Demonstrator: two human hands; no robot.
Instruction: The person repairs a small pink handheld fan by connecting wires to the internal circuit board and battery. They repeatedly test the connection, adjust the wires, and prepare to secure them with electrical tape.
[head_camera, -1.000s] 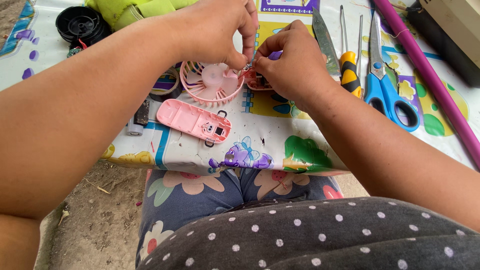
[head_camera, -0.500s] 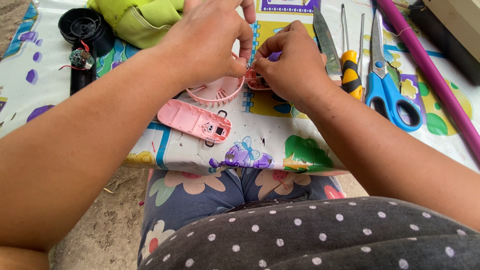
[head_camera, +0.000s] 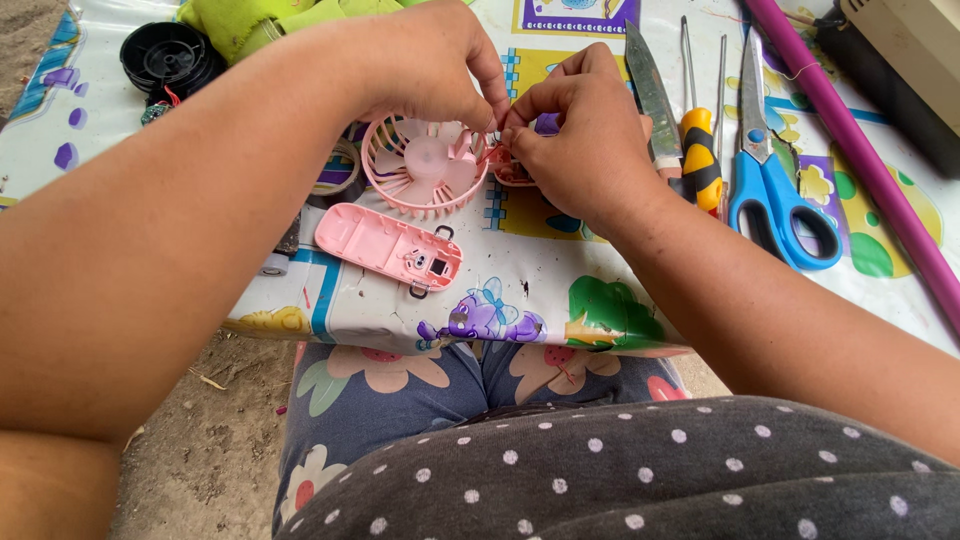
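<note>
Left hand (head_camera: 430, 60) and right hand (head_camera: 585, 130) meet at the rim of the pink fan grille (head_camera: 425, 165) on the counter (head_camera: 540, 290), each grip pinched on thin wiring there. Pink handle shell (head_camera: 385, 245) lies just beside.

Glossy pink plastic fan grille (head_camera: 420, 165) on shiny printed tablecloth (head_camera: 540, 285).

A low table (head_camera: 560, 290) is covered by a glossy cartoon-printed oilcloth (head_camera: 900, 240). Bare sandy ground (head_camera: 215, 440), strewn with small twigs, is seen below under soft daylight.
</note>
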